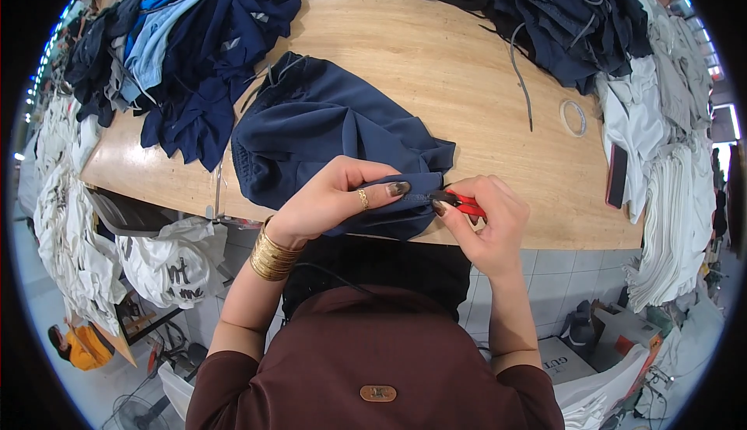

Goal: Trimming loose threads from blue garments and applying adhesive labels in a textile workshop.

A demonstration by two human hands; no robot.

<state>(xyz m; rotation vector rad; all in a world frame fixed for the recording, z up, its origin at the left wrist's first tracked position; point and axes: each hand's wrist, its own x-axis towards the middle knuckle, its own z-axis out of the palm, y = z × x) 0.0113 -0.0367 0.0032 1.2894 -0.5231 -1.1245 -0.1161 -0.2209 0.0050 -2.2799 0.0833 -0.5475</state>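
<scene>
A pair of navy shorts (334,122) lies bunched at the table's near edge, its gathered waistband and grey drawstring toward the left. My left hand (334,195), wearing a ring and gold bangles, is closed on the hem, with the thumb pressed on top of the folded cloth. In my right hand (498,228) is a pair of small red-handled thread snips (469,206). Their dark tip meets the hem's right end, close to my left thumb. My fingers partly cover the snips, so I cannot tell whether the blades are parted.
Heaps of navy and blue garments (210,56) fill the far left, and more dark garments (568,17) the far right, one cord trailing. A tape roll (573,119) and a dark flat object (616,175) lie right, beside stacked white cloth (669,228). A wooden table (366,33) spans between.
</scene>
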